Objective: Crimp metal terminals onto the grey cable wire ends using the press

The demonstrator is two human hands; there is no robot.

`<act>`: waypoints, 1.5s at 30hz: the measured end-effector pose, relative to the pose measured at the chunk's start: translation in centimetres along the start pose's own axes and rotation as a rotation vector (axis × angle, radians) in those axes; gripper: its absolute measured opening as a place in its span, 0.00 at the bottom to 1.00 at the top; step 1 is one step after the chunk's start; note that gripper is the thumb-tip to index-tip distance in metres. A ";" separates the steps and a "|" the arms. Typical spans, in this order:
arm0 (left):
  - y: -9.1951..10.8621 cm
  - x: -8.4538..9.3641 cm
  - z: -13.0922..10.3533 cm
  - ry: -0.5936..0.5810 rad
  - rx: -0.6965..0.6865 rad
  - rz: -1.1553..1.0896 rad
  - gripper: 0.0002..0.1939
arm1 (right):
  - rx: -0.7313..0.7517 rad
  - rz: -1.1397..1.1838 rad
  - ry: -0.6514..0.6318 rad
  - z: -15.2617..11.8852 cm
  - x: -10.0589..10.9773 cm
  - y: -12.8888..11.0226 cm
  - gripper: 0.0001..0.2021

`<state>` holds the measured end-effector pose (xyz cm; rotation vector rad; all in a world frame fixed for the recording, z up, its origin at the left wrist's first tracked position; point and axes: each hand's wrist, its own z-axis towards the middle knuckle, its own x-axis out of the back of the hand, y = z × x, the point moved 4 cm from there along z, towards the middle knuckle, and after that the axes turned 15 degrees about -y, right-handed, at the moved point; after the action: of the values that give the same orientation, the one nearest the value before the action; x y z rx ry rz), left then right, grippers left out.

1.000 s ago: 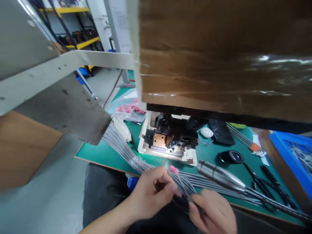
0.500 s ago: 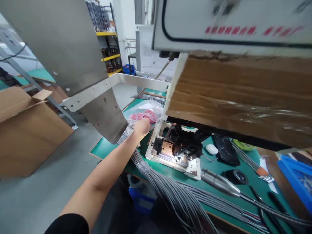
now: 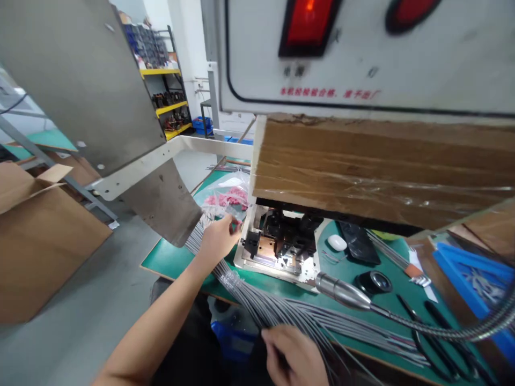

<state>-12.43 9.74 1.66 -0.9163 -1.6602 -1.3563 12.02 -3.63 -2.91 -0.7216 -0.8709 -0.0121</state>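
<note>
My left hand (image 3: 218,239) is over the far end of a bundle of grey cables (image 3: 257,295), just left of the machine's base. Its thumb and fingers are pinched together, and what they hold is too small to tell. Just beyond it lies a clear plastic bag (image 3: 237,179) with small pink pieces (image 3: 230,198) inside. At the bottom, my right hand (image 3: 298,354) is curled at the near part of the bundle, fingertips against the cables; whatever is in its grip is hidden. Beside my left hand stands the machine's lit metal tooling (image 3: 277,252).
A cardboard-covered guard (image 3: 378,166) and a control box (image 3: 257,64) with red switches overhang the bench. A flexible lamp (image 3: 341,292), scissors (image 3: 434,348), a black round object (image 3: 373,282) and a blue tray (image 3: 454,273) lie right. A bent metal sheet (image 3: 161,203) hangs left.
My left hand has drawn back from the bag of pink pieces towards me. My right hand has come into view at the cables. The view has shifted, showing the red switches.
</note>
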 end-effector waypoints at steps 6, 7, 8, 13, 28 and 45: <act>2.7 -3.3 -8.8 -0.068 -0.253 -0.227 0.08 | 0.043 -0.407 0.151 5.8 1.6 1.8 0.16; 3.1 -3.8 -9.3 -0.082 -0.273 -0.231 0.08 | 0.056 -0.409 0.130 6.1 1.7 2.2 0.16; 3.6 -4.3 -9.7 -0.095 -0.289 -0.228 0.07 | 0.073 -0.407 0.115 6.2 1.7 2.5 0.15; 5.1 -5.5 -9.6 -0.102 -0.360 -0.232 0.08 | 0.079 -0.401 0.058 5.2 2.5 3.8 0.12; 4.8 -7.0 -9.2 -0.061 -0.416 -0.209 0.06 | -0.294 -0.358 0.289 6.0 4.8 6.0 0.06; 5.2 -7.0 -10.0 0.057 -0.524 -0.046 0.05 | -0.542 -0.147 0.219 5.7 5.2 5.9 0.06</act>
<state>-3.48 0.43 -1.28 -1.1207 -1.3058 -1.8766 13.17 5.62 -0.22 -1.1355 -0.7100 -0.4657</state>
